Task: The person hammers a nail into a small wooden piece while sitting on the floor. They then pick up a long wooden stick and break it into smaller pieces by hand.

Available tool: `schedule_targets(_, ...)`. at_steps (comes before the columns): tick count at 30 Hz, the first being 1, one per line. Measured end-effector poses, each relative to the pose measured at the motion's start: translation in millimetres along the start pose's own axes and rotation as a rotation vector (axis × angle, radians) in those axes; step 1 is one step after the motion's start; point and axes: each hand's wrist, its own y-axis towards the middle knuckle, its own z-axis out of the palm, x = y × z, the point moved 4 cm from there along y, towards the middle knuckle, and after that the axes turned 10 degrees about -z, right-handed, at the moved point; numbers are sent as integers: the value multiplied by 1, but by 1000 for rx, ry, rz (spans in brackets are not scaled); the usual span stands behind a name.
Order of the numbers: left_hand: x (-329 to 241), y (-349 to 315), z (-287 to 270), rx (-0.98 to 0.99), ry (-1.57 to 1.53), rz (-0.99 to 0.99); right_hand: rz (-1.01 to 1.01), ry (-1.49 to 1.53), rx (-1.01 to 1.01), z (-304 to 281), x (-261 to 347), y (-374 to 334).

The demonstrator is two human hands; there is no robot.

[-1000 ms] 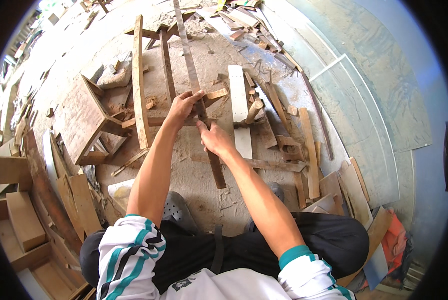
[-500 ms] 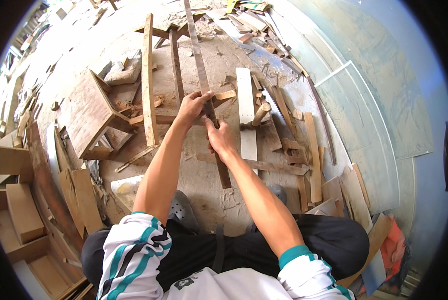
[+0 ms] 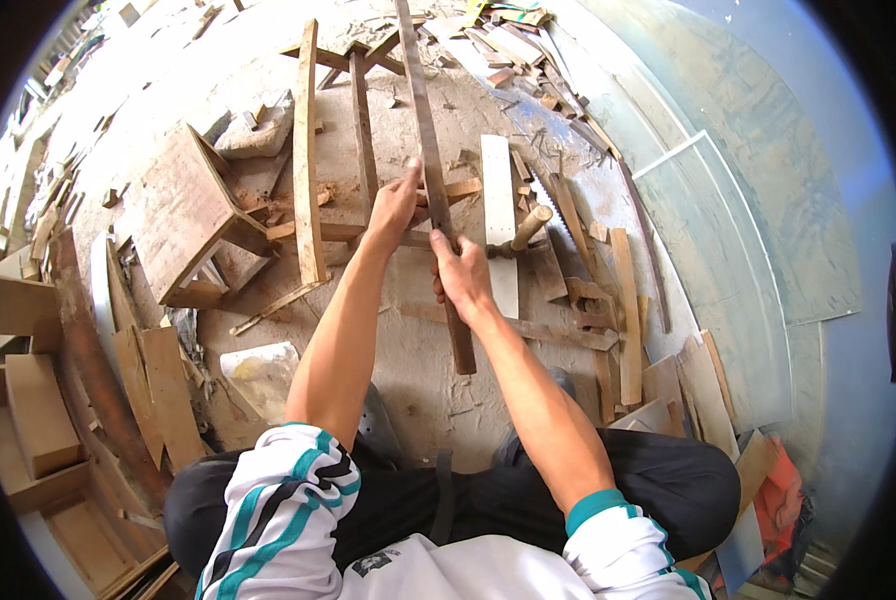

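A long dark wooden strip (image 3: 430,140) slants away from me over a partly assembled wooden frame (image 3: 309,150). My right hand (image 3: 460,270) is closed around its nearer part, thumb along the top. Farther up, my left hand (image 3: 396,208) is at the strip's left side with its thumb raised off the wood; its fingers curl under the strip and are partly hidden. The strip's near end hangs free above the ground. Right of my hands, a hammer (image 3: 532,228) with a wooden handle rests across a white board (image 3: 499,180).
A handsaw (image 3: 592,303) lies among wood offcuts on the right. An overturned wooden box (image 3: 183,215) stands to the left, near drawer-like boxes (image 3: 43,415). Large translucent sheets (image 3: 728,230) lean at the right. A whitish block (image 3: 260,375) sits by my left foot.
My left thumb has come off the top of the strip and now points upward beside it. Both hands and the strip have shifted slightly right in view.
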Motion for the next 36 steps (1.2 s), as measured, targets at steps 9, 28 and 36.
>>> schedule_targets(9, 0, 23, -1, -360, 287, 306, -5, 57, -95, -106, 72, -21)
schedule_targets(28, 16, 62, 0, -36, 599, 256, 29, -671, -242, -294, -147, -74)
schedule_targets(36, 18, 59, 6, -42, 590, 166, 115, -1115, -124, -306, -164, -44)
